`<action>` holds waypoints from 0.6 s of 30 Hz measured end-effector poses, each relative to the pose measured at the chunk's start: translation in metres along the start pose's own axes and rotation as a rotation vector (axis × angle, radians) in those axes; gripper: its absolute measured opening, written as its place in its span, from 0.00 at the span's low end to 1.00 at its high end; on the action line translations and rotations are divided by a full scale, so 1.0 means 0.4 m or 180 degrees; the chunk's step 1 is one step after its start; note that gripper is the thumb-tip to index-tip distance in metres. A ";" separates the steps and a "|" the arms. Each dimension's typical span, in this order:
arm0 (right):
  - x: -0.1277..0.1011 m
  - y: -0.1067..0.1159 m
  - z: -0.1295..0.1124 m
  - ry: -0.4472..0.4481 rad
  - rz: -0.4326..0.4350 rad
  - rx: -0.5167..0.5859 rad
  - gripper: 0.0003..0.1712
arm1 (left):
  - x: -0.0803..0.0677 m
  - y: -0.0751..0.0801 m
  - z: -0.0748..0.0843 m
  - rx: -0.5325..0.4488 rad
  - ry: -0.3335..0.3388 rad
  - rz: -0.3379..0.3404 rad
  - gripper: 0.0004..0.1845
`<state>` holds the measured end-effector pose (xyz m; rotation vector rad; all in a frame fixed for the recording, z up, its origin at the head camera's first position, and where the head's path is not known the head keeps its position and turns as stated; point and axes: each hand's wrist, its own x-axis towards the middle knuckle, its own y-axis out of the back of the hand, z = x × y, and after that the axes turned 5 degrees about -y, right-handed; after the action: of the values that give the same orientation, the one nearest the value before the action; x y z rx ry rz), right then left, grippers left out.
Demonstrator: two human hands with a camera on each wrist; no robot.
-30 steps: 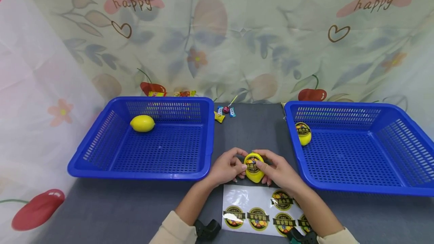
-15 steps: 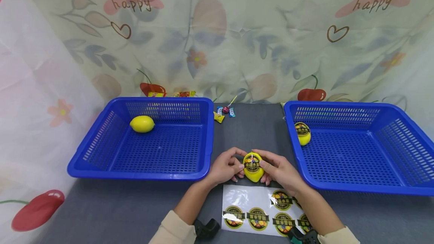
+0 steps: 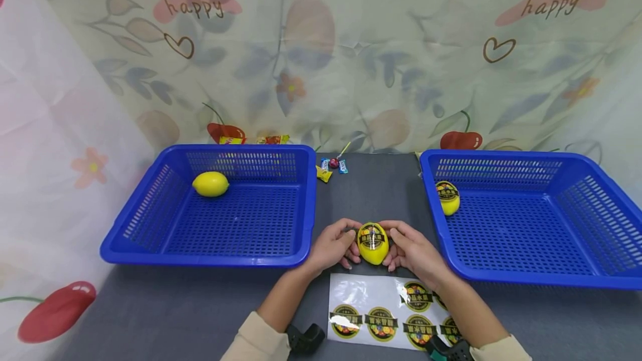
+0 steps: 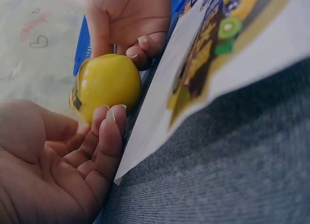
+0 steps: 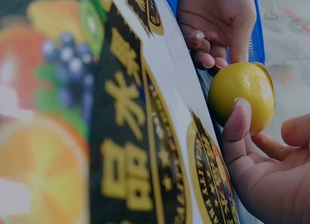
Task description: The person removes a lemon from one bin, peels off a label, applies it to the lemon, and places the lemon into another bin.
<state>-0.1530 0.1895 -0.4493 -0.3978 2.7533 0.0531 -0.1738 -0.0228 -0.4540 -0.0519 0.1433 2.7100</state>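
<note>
Lemon [image 3: 373, 243] sits between both hands at the near middle of the grey table [image 3: 200, 305], just beyond the sticker sheet [image 3: 386, 312]. In the head view the left hand [image 3: 332, 246] and right hand [image 3: 413, 250] cup it from either side, fingers curled round it. Since 1 second ago the right thumb has come off the round label on its face and the fruit has been lifted and tipped a little — the label now looks stuck down, so I judge the sticking step about finished. Its long axis runs near to far, pointed end toward the person, label up toward the camera. 2 blue baskets flank it: the left basket [image 3: 210, 249] holds 1 bare lemon [image 3: 210, 183], the right basket [image 3: 526, 272] 1 labelled lemon [image 3: 448, 198]. A few candies [image 3: 332, 166] lie at the far edge.

Left wrist view: the left hand's fingertips [image 4: 112, 118] touch the yellow underside at the sheet's edge, the other hand gripping from beyond.

Right wrist view — the right hand's fingertips [image 5: 238, 118] press the fruit's side, with big blurred stickers filling the left.
</note>
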 end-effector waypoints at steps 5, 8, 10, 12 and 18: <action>-0.003 -0.007 -0.007 0.0019 0.0065 -0.0007 0.24 | -0.002 0.002 0.003 -0.0031 0.0045 0.0013 0.15; -0.004 -0.012 -0.008 0.0121 0.0151 -0.0141 0.26 | -0.003 0.001 0.003 -0.0061 0.0040 0.0014 0.15; -0.004 -0.014 -0.007 0.0232 0.0223 -0.0352 0.30 | -0.003 0.001 0.004 -0.0085 0.0025 0.0024 0.15; -0.004 -0.017 -0.003 0.0365 0.0267 -0.0642 0.36 | -0.003 0.000 0.005 -0.0086 0.0015 0.0040 0.14; -0.009 -0.032 0.009 0.0858 0.0406 -0.1740 0.53 | -0.002 0.002 0.003 -0.0015 0.0027 0.0054 0.16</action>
<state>-0.1452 0.1784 -0.4512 -0.3870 2.9943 0.8543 -0.1732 -0.0237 -0.4529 -0.0638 0.1406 2.7273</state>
